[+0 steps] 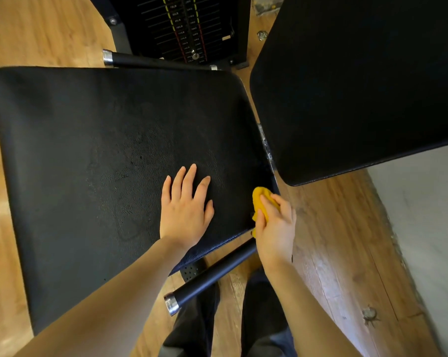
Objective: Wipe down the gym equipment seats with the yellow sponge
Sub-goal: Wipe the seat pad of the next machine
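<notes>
A wide black padded seat (94,155) fills the left and middle of the head view. My left hand (185,210) lies flat on the seat's near right part, fingers straight and spread. My right hand (275,225) grips the yellow sponge (260,199) at the seat's near right corner, pressed against the pad's edge. A second black pad, the backrest (359,81), rises at the upper right, apart from the seat by a narrow gap.
A black handle bar with a chrome end (207,279) juts out below the seat's near edge, and another (150,61) runs along the far edge. The weight stack (184,27) stands behind. Wooden floor (333,253) and a pale wall lie to the right; my legs are below.
</notes>
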A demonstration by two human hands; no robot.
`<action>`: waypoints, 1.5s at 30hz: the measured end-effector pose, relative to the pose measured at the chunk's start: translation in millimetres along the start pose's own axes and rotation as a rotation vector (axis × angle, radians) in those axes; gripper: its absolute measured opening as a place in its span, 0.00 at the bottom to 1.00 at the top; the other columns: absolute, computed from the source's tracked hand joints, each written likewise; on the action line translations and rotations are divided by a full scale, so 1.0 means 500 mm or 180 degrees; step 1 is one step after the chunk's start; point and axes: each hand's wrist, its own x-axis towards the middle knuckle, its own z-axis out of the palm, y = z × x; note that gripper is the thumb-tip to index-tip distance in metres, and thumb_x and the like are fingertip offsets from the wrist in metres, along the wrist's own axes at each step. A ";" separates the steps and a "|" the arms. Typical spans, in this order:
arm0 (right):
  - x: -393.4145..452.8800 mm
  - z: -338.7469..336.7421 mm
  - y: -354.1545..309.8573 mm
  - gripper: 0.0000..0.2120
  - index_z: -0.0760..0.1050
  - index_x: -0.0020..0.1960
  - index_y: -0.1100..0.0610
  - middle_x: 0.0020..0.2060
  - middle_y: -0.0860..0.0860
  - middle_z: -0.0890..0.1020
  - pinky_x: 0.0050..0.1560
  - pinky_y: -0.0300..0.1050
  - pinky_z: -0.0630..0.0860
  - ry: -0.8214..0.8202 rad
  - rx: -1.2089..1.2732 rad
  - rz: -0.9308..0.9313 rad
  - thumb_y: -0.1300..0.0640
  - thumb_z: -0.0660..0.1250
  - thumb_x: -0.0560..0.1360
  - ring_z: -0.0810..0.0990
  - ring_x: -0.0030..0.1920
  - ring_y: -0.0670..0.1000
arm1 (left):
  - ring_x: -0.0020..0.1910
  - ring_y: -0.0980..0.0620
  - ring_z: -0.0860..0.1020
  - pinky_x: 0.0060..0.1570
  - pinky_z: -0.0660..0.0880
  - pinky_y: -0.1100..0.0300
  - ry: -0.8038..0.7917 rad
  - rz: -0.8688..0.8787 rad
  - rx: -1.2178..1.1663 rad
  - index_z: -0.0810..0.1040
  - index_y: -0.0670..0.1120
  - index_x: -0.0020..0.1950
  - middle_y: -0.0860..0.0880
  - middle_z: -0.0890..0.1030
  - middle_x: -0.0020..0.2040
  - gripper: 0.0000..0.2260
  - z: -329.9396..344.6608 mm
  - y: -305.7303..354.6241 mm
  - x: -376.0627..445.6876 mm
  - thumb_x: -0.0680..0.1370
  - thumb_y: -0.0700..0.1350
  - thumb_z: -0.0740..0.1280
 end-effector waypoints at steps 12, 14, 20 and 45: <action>0.120 0.022 -0.095 0.15 0.75 0.65 0.58 0.65 0.52 0.73 0.60 0.42 0.72 0.0313 0.0723 -0.0145 0.60 0.64 0.78 0.71 0.64 0.51 | 0.76 0.41 0.57 0.73 0.54 0.41 0.0053 0.0026 0.0009 0.67 0.48 0.73 0.42 0.61 0.76 0.23 0.003 0.001 0.001 0.79 0.54 0.57; 0.177 0.034 -0.119 0.16 0.74 0.66 0.58 0.66 0.54 0.72 0.61 0.44 0.72 0.0372 0.0714 -0.0214 0.62 0.63 0.79 0.71 0.65 0.53 | 0.76 0.41 0.58 0.73 0.54 0.41 0.0109 0.0036 0.0018 0.68 0.48 0.72 0.41 0.62 0.76 0.23 0.006 0.000 -0.001 0.79 0.54 0.57; 0.242 0.068 -0.124 0.20 0.68 0.72 0.56 0.73 0.56 0.65 0.68 0.54 0.69 0.0000 -0.0101 -0.0118 0.53 0.57 0.82 0.63 0.72 0.56 | 0.75 0.41 0.59 0.73 0.54 0.41 0.0197 0.0078 0.0038 0.69 0.48 0.72 0.42 0.63 0.75 0.23 0.012 -0.003 0.001 0.78 0.54 0.56; 0.014 0.029 -0.047 0.21 0.68 0.72 0.56 0.71 0.53 0.68 0.69 0.54 0.68 0.0117 -0.0181 0.0936 0.57 0.62 0.80 0.64 0.70 0.55 | 0.76 0.42 0.59 0.74 0.54 0.43 0.0058 0.0042 -0.0214 0.69 0.50 0.72 0.43 0.64 0.75 0.22 0.002 -0.009 0.003 0.79 0.53 0.62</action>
